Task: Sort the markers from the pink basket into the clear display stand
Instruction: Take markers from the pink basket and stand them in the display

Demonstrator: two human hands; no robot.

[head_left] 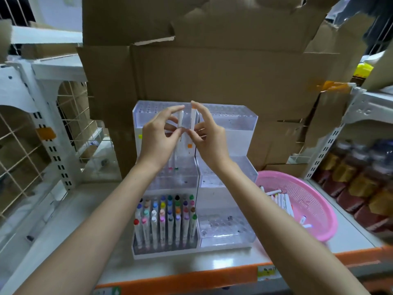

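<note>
Sorting is under way: the left hand pinches one white marker and the right hand pinches a second marker, both upright over the top tier of the clear stand, whose front left block is already full. Loose markers wait in the pink basket on the shelf, just right of the stand. Next, I'd judge, each needs lining up over a free hole, then pressing straight down.
</note>
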